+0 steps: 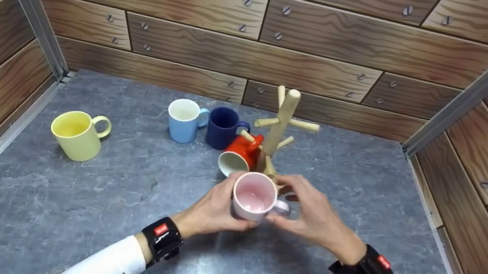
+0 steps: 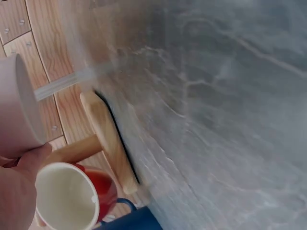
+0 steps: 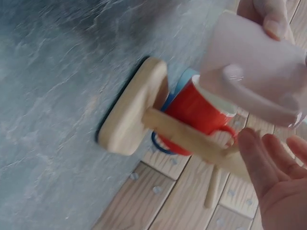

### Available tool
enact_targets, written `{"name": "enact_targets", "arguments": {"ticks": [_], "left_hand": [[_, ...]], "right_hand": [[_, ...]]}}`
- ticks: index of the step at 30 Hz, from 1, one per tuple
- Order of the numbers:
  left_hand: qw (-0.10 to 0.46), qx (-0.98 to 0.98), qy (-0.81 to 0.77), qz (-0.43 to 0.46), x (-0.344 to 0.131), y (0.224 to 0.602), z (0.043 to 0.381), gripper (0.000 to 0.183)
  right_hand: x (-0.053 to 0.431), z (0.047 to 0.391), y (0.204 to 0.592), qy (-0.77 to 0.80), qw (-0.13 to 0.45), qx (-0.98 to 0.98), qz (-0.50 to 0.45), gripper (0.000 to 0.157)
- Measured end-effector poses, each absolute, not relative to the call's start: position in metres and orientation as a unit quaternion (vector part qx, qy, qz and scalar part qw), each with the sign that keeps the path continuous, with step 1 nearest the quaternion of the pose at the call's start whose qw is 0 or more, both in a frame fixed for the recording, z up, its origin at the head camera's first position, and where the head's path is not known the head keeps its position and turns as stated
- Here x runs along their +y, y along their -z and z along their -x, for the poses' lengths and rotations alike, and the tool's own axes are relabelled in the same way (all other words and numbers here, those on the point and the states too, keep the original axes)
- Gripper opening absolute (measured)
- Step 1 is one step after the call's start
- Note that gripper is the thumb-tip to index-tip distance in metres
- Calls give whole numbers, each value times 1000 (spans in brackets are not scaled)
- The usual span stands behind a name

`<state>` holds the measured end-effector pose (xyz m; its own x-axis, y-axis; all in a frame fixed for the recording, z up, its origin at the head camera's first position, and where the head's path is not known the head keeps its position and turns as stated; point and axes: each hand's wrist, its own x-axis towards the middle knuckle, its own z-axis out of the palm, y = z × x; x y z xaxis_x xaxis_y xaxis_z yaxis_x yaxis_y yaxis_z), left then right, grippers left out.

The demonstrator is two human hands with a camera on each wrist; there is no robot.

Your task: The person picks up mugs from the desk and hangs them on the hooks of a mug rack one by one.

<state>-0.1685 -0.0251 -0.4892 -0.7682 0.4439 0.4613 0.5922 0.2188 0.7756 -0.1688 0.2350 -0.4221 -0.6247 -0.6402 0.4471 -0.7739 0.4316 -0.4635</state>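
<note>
My left hand [image 1: 212, 205] grips a pale pink mug [image 1: 255, 196] by its side, holding it up in front of the wooden mug tree [image 1: 278, 129]. The mug's handle points right, toward my right hand [image 1: 316, 215]. In the right wrist view, the fingers [image 3: 261, 163] of that hand are spread and extended beside the handle [image 3: 256, 98], not curled round it. A red mug [image 1: 251, 149] hangs tilted on a lower peg of the tree, its white inside facing forward. In the left wrist view, the tree's base [image 2: 112, 143] stands on the grey surface.
Behind the red mug, a dark blue mug [image 1: 221, 129] and a light blue mug [image 1: 183, 122] stand side by side. Farther left stands a yellow mug [image 1: 78, 137]. Wood-patterned walls [image 1: 191, 37] enclose the grey table [image 1: 122, 215] at the back and both sides.
</note>
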Motion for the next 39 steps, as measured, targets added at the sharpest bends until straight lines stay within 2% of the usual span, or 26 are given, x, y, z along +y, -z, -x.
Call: {"name": "enact_targets", "arguments": {"ticks": [6,10,19,29,33,39], "left_hand": [[72,-769,564,294,-30,490,171,97],[65,-765,576,279,-30,490,171,97],[47,-747,603,275,-31,489,174,99],[58,-745,616,249,-36,485,178,103],[66,-753,605,251,-38,486,177,111],[84,-791,544,267,-40,488,175,108]], "right_hand": [[242,175,424,-318,123,-843,-415,35],[242,178,425,-322,138,-835,-425,19],[237,183,419,-338,166,-822,-428,22],[226,191,409,-323,175,-839,-403,21],[224,194,408,-307,203,-832,-416,24],[220,197,409,-282,238,-832,-415,26]]}}
